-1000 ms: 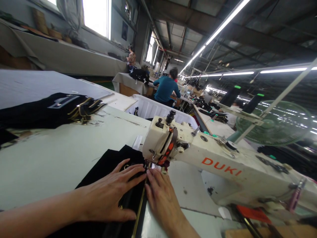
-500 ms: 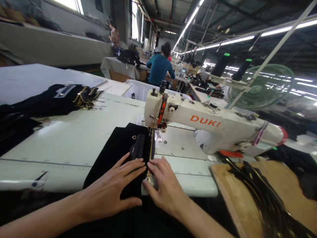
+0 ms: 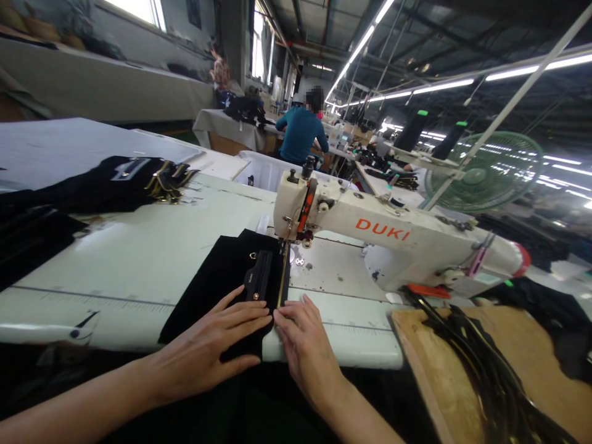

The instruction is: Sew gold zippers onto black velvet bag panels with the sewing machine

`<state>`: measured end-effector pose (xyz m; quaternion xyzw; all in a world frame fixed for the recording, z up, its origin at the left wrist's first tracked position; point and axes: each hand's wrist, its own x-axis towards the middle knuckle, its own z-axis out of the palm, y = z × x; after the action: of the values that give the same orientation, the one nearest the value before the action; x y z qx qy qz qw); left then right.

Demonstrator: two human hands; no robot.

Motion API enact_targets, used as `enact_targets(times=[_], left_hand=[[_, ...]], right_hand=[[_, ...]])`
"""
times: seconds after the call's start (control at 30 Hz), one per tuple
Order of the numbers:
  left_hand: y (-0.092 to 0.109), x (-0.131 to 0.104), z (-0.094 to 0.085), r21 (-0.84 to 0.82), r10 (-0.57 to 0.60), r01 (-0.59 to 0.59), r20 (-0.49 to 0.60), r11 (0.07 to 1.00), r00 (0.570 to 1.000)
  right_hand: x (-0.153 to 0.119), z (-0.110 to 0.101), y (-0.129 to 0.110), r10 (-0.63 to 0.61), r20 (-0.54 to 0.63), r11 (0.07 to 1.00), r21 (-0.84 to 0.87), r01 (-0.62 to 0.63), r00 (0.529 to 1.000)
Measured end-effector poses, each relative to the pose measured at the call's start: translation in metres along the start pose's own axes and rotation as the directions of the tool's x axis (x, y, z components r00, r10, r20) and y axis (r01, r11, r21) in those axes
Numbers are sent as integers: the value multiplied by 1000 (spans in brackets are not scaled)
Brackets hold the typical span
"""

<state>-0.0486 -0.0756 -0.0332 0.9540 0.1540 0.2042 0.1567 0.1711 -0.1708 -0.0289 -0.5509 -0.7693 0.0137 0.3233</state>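
Note:
A black fabric piece (image 3: 217, 265) lies on the machine table, its right edge under the needle area of the white sewing machine (image 3: 337, 213). On it sit a black trim with a zip (image 3: 259, 274) and a small gold ring (image 3: 253, 255). A zipper with gold teeth (image 3: 283, 277) runs along the fabric's right edge toward me. My left hand (image 3: 217, 339) lies flat on the fabric, fingers stretched and thumb apart. Beside it, my right hand (image 3: 308, 348) has its fingertips pinched at the near end of the zipper, whose end they hide.
Black pieces with gold zipper ends (image 3: 169, 182) are stacked at left. More black zippers (image 3: 485, 364) lie on a wooden board (image 3: 425, 345) at right. A green fan (image 3: 485, 172) and thread cones (image 3: 411, 129) stand behind. A person in a teal top (image 3: 300, 132) works ahead.
My right hand has drawn its fingers together at the zipper; its thumb was apart before. The gold zipper end seen there is now hidden. My left hand stays flat, and the view shifts slightly.

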Motion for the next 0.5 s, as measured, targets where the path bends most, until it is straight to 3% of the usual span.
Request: enact_targets(times=[0.2,0.33,0.4,0.5], left_hand=[[5,10,-16,-66,91,-90,28,994,995],[6,13,-32,-67,69,-64,79,996,995],[-1,9,-30,-44,68,-65,69,997,995],[-18,0,-13,-45,61,-62,-14,997,998]], right_hand=[[10,1,6,25,2,996,90,-25,1000],[12,4,7,-34,-17,997,68,35,999],[14,7,10,-79,-52,995,50,82,996],[18,14,17,-123,-98,992,7,125,987]])
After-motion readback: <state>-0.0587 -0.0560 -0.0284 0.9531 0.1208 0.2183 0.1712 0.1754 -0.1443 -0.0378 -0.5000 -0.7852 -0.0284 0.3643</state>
